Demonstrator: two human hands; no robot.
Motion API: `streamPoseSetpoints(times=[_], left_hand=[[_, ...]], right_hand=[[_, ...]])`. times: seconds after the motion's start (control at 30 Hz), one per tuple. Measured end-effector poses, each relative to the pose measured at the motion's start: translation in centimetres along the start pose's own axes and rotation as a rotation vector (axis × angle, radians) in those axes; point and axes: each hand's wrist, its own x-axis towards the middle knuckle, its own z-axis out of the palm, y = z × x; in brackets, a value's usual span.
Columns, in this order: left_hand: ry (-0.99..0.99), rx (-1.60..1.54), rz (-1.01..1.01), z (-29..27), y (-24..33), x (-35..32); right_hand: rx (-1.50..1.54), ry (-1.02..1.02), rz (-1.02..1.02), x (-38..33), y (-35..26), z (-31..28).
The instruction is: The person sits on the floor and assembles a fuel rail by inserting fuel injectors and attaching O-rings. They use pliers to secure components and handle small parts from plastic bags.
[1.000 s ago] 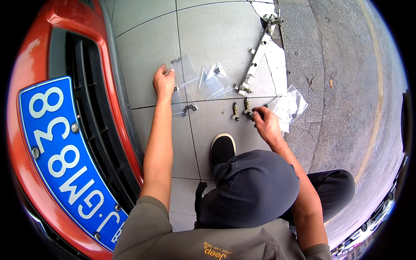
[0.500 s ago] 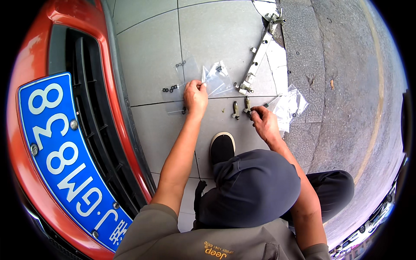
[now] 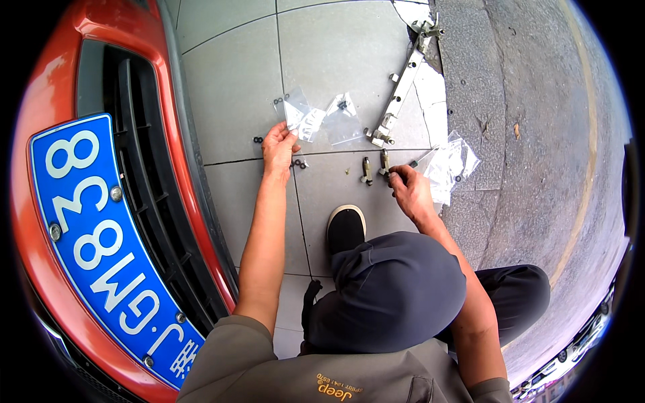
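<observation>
"What do the hands hold?"
"At the centre left, the left hand (image 3: 277, 151) pinches a clear plastic bag (image 3: 297, 117) between its fingers. Right of centre, the right hand (image 3: 413, 193) has its fingers closed on a fuel injector (image 3: 385, 158), hiding its lower end."
"And around them?"
"A second injector (image 3: 367, 172) is just left of that one. The fuel rail (image 3: 405, 82) slants across the upper right, a crumpled bag (image 3: 440, 178) lies beside the right hand, and black O-rings (image 3: 302, 166) lie near the left."
"Anything in the way?"
"The person's knee (image 3: 403, 285) fills the lower middle; a red car (image 3: 57, 87) crowds the left edge."
</observation>
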Motion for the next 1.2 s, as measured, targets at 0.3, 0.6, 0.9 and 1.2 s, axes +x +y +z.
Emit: streamPoseSetpoints(times=[0.3,0.6,0.9,1.2], left_hand=[[-0.18,-0.348,0.054,-2.5,3.3,1.7],[-0.164,-0.265,0.328,-4.0,7.8,2.7],[0.136,0.651,0.333,-3.2,4.0,4.0],[0.441,0.829,0.333,-4.2,-3.9,-3.5]], right_hand=[[-0.048,0.032,-0.034,0.2,1.2,-0.1],[-0.023,0.021,-0.026,-0.1,0.8,-0.3],[-0.016,0.03,-0.042,-0.1,1.0,-0.4],[-0.033,0.006,-0.008,0.1,0.9,0.2]])
